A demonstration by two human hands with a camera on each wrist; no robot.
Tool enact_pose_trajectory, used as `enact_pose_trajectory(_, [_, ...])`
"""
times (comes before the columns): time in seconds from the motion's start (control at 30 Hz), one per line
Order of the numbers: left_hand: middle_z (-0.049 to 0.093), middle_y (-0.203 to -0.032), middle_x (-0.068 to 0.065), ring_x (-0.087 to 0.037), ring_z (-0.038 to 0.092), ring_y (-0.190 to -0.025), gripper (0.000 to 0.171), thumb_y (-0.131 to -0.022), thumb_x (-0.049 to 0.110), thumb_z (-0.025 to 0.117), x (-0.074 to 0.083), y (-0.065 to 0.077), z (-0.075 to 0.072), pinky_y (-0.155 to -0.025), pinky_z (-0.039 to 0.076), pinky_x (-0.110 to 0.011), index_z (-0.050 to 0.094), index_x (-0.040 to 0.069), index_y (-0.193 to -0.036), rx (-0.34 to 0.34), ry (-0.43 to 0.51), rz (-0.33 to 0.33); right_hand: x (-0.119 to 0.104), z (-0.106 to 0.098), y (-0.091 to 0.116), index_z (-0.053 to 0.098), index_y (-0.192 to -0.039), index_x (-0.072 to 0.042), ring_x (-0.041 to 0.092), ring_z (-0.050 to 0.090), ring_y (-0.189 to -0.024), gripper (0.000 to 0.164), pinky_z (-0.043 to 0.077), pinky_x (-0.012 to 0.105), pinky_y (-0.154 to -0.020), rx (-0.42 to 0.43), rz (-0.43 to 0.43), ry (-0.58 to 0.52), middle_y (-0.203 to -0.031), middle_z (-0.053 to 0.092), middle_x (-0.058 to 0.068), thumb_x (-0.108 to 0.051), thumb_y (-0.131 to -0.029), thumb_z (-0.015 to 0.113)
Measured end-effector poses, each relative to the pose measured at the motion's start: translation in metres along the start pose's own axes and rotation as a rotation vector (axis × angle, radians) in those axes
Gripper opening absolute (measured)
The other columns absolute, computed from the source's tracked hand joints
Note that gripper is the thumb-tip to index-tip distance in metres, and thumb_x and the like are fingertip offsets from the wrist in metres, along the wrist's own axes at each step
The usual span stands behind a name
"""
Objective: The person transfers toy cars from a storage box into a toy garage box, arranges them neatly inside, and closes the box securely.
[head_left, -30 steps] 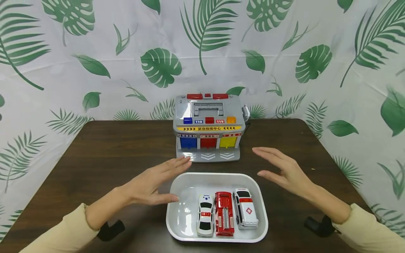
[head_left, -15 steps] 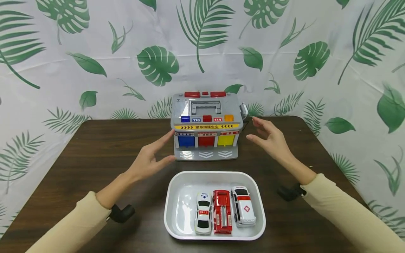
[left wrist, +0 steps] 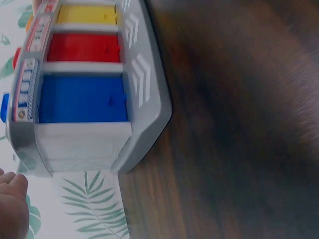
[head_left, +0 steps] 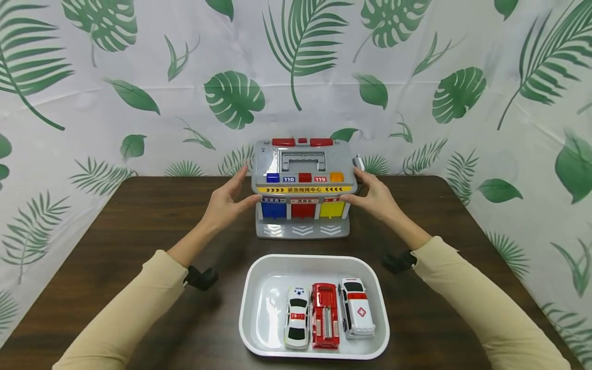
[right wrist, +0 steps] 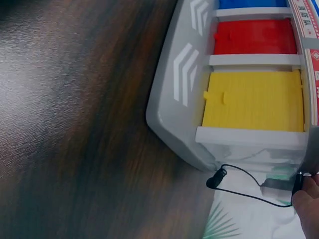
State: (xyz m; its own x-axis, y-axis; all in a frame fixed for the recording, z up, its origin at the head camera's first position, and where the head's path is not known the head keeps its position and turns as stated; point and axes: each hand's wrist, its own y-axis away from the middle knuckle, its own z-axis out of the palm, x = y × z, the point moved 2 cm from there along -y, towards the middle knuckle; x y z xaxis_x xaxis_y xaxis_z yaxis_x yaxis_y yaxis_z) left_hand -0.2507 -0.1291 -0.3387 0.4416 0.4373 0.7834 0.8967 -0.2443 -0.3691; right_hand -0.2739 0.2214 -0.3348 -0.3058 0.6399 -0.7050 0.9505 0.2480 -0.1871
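A grey toy emergency station (head_left: 302, 228) with blue, red and yellow doors stands at the back of the table. My left hand (head_left: 226, 203) is at its left end, fingers extended and thumb near the front edge of the roof. In the left wrist view a small gap shows between that hand (left wrist: 14, 204) and the station. On the other side, my right hand (head_left: 376, 198) reaches the right end, its thumb over the front corner. The right wrist view has the fingertips (right wrist: 310, 191) beside a small black piece on a looped cord (right wrist: 249, 198).
In front of the station is a white tray (head_left: 259, 262) holding a white police car (head_left: 297, 318), a red fire truck (head_left: 325, 316) and a white ambulance (head_left: 357, 308). A leaf-print cloth (head_left: 185, 103) hangs behind the dark wooden table (head_left: 152, 205).
Both hands have moved forward and inward, from above the tray's sides to the two ends of the station. Station, tray and toy vehicles stay where they were.
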Motion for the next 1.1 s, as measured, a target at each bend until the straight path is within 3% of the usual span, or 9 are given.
enact_pose_trajectory(0.2, [0.023, -0.154, -0.01, -0.023, 0.024, -0.141, 0.079, -0.082, 0.015, 0.073, -0.008, -0.014, 0.003, -0.112, 0.028, -0.042, 0.028, 0.008, -0.147, -0.049, 0.021, 0.005, 0.001, 0.002, 0.0, 0.028, -0.146, -0.001, 0.031, 0.049, -0.118, 0.086, 0.042, 0.048, -0.098, -0.006, 0.008, 0.067, -0.145, 0.041, 0.019, -0.03, -0.079, 0.076])
enact_pose_trajectory(0.37, [0.029, -0.151, -0.008, -0.024, 0.031, -0.138, 0.076, -0.08, 0.012, 0.075, -0.016, -0.016, 0.008, -0.11, 0.031, -0.041, 0.035, 0.01, -0.145, -0.074, -0.013, 0.052, 0.002, 0.003, 0.001, 0.034, -0.144, 0.0, 0.032, 0.049, -0.122, 0.082, 0.043, 0.048, -0.098, 0.012, -0.015, 0.108, -0.142, 0.044, 0.019, -0.029, -0.079, 0.076])
enact_pose_trajectory(0.7, [0.049, -0.138, -0.015, -0.03, 0.034, -0.136, 0.052, -0.082, 0.015, 0.073, -0.015, -0.018, 0.012, -0.108, 0.033, -0.046, 0.056, 0.01, -0.131, -0.058, -0.129, 0.201, 0.005, 0.003, 0.001, 0.04, -0.141, -0.001, 0.032, 0.047, -0.126, 0.078, 0.041, 0.048, -0.101, 0.058, -0.039, 0.104, -0.141, 0.045, 0.018, -0.027, -0.078, 0.077])
enact_pose_trajectory(1.1, [0.051, -0.136, -0.016, -0.032, 0.035, -0.136, 0.049, -0.082, 0.012, 0.071, -0.015, -0.022, 0.016, -0.107, 0.035, -0.047, 0.058, 0.009, -0.129, -0.044, -0.154, 0.26, 0.007, -0.003, 0.0, 0.041, -0.14, -0.003, 0.031, 0.047, -0.126, 0.077, 0.041, 0.047, -0.101, 0.078, -0.059, 0.101, -0.141, 0.045, 0.016, -0.027, -0.077, 0.078])
